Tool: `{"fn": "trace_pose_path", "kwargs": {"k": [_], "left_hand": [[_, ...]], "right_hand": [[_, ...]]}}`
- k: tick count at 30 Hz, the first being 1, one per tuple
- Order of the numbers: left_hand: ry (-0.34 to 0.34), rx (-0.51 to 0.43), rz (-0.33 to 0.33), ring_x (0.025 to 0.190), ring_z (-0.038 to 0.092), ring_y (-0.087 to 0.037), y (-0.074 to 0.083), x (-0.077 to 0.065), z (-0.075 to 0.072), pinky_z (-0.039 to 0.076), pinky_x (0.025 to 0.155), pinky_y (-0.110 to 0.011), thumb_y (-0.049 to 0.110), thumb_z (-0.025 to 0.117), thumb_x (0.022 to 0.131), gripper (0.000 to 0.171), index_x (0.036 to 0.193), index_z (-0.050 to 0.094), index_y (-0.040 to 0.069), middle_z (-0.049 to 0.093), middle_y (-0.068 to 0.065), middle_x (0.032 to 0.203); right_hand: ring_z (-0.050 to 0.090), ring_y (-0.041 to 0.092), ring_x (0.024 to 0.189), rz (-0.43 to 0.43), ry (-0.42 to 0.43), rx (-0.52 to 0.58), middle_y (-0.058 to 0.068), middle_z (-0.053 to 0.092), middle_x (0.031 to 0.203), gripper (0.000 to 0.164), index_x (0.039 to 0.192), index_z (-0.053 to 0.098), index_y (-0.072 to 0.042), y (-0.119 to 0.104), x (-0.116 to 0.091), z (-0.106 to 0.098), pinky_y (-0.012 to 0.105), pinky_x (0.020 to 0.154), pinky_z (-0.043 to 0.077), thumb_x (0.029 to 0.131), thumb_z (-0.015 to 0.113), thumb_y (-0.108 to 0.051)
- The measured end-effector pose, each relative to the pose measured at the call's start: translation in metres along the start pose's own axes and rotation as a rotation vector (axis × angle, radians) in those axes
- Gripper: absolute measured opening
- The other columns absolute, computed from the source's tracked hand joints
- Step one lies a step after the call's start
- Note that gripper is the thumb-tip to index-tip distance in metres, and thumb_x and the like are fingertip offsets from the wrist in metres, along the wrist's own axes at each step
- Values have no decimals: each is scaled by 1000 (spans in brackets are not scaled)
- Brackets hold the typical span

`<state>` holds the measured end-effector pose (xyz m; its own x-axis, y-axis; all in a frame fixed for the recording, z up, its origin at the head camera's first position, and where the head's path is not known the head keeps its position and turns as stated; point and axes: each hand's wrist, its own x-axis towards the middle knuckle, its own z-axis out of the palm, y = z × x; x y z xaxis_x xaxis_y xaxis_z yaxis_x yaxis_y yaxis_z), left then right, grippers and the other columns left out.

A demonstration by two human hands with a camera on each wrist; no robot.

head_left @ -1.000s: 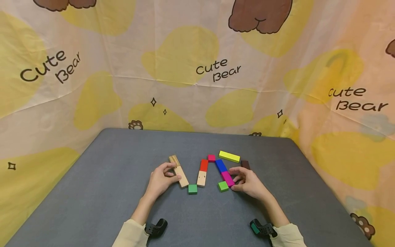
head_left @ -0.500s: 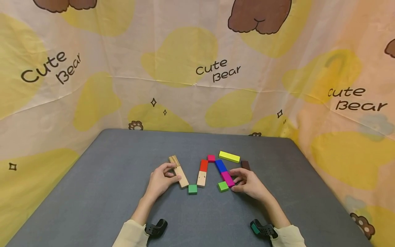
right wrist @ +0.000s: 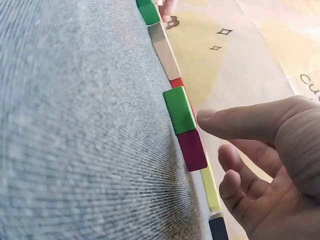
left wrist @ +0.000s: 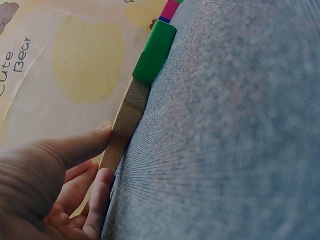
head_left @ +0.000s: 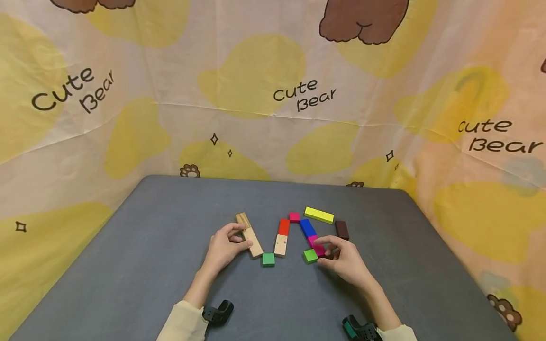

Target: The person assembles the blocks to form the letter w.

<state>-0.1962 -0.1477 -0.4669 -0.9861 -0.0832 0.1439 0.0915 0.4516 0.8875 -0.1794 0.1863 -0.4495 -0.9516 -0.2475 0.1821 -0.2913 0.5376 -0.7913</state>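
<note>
My left hand (head_left: 225, 248) touches the left side of a plain wooden block (head_left: 254, 246) with thumb and fingertips. A second wooden block (head_left: 241, 218) continues that line at its far end. My right hand (head_left: 347, 260) hovers at the magenta block (head_left: 318, 249), fingers loosely bent and holding nothing. In the right wrist view, the thumb tip lies close to the light green block (right wrist: 179, 110); whether they touch is unclear. That green block adjoins the magenta one, which continues a blue block (head_left: 307, 228). My right fingers hide part of the magenta block in the head view.
Between the hands, a dark green block (head_left: 268, 260), a pale wooden block (head_left: 280, 247), a red block (head_left: 284, 227) and a small pink block (head_left: 294, 217) form a zigzag. Yellow (head_left: 319, 215) and dark brown (head_left: 342, 229) blocks lie farther right on the grey tabletop (head_left: 192, 203).
My right hand has drawn back a little toward me, and its fingers have come off the magenta block's right side. More of the brown block shows. The left hand stays in place.
</note>
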Motion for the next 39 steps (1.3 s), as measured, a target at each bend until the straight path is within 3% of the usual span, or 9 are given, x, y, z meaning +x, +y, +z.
{"fn": "trace_pose_path", "kwargs": {"k": [9,16,30,39], "left_hand": [[-3,1,-5,90,64,-18,1,0,-1,49,79,-42,17,85,79,44,120,69,13,68,-8,120],[0,1,-6,90,64,-18,0,0,0,49,79,-42,16,85,79,44,120,69,13,68,-9,120],[4,11,-18,90,64,-17,1,0,1,49,78,-41,17,86,79,45,120,69,14,68,-8,120],[12,12,-17,89,64,-17,1,0,1,49,78,-40,16,86,78,45,120,69,14,68,-8,119]], "right_hand": [[52,23,76,-62,-67,-19,4,61,87,41,112,73,-14,-2,6,4,30,62,45,75,85,-3],[52,20,83,-31,-89,-90,-3,63,95,43,108,72,-17,-1,7,9,34,70,45,72,85,2],[51,20,79,-60,-178,-49,-7,68,95,41,108,71,-13,1,8,7,30,66,43,72,87,-1],[51,22,78,-76,-186,-26,-6,69,97,41,108,71,-12,0,8,5,30,65,43,72,86,-2]]}}
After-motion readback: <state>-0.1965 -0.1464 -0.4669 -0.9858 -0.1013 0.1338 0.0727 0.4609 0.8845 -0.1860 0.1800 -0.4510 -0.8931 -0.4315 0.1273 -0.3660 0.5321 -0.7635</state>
